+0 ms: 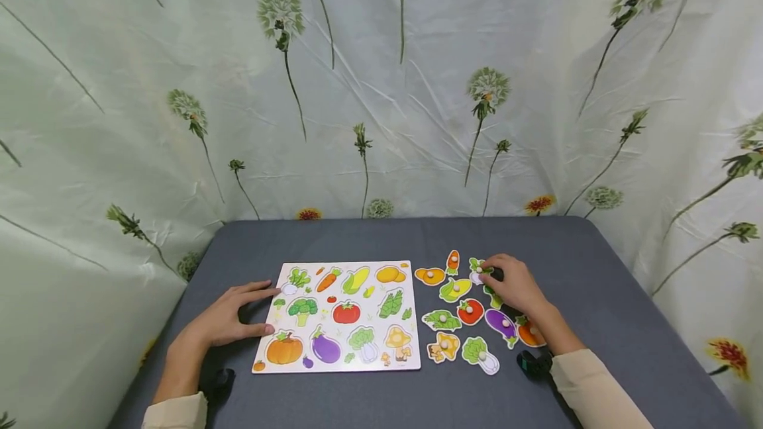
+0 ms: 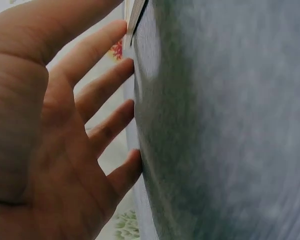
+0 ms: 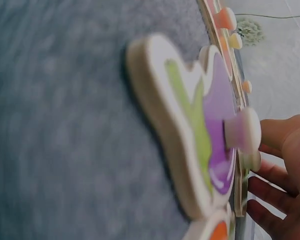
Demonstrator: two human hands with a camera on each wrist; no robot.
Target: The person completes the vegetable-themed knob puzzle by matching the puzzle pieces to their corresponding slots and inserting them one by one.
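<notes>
A white wooden puzzle board (image 1: 324, 364) printed with vegetables lies at the middle left. My left hand (image 1: 223, 320) rests at its left edge, fingers and thumb extended and spread; in the left wrist view the fingertips (image 2: 125, 112) touch the grey tabletop. My right hand (image 1: 515, 283) pinches the knob of the turnip piece (image 1: 475, 278), a leafy green and white shape at the back right of the loose pieces. Close below that hand are the broccoli piece (image 1: 492, 296), partly hidden, the eggplant piece (image 1: 499, 324) and the pumpkin piece (image 1: 527, 335), partly covered by the wrist.
Other knobbed pieces lie right of the board: carrot (image 1: 453, 261), potato (image 1: 430, 276), corn (image 1: 455, 290), tomato (image 1: 470, 310), peas (image 1: 441, 320), mushroom (image 1: 444, 347) and cabbage (image 1: 480, 356). The grey table (image 1: 357, 402) backs onto a flower-printed curtain (image 1: 381, 85).
</notes>
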